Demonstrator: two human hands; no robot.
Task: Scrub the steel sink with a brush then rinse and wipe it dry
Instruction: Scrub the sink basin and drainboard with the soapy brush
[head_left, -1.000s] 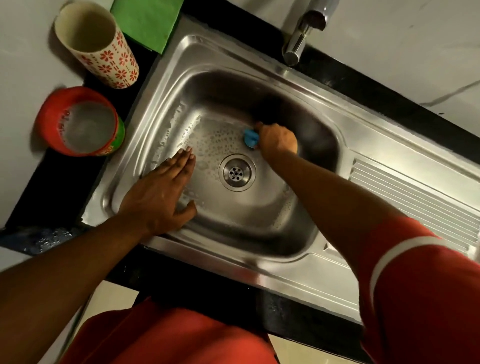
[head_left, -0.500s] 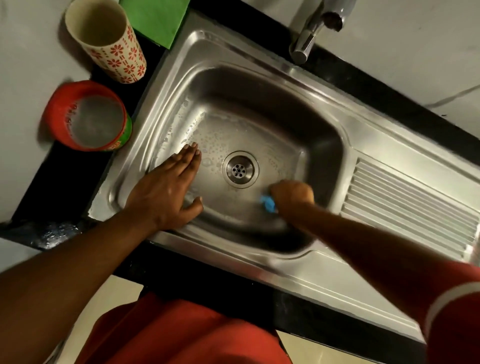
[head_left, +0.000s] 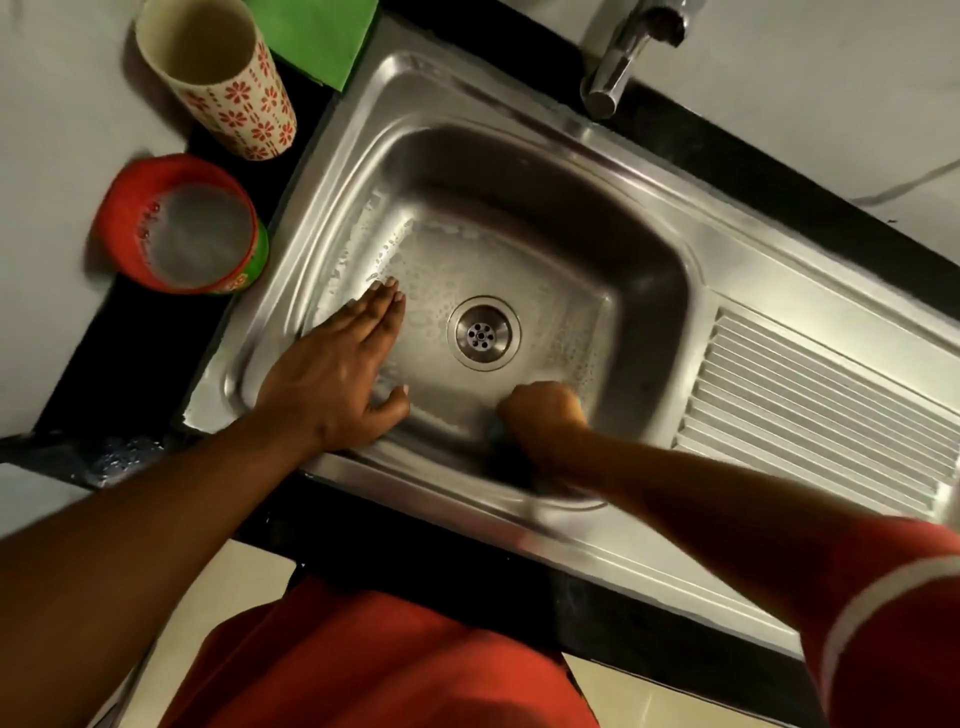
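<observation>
Black counter (head_left: 135, 364) holds two cups; left hand (head_left: 337, 384) flat; right hand (head_left: 543, 415) grips brush.

The light is dim and warm, giving everything an orange cast. Soft glare lies on the steel sink (head_left: 582, 171) along its far rim and on the ridged drainer, while the basin's far wall sinks into shadow. The right hand (head_left: 540, 415) is smeared by motion blur, and the near basin wall below it is smeared too. The left hand (head_left: 337, 384) is sharper. Wide-angle distortion bends the tabletop (head_left: 130, 364) edges and stretches the arms toward the corners
</observation>
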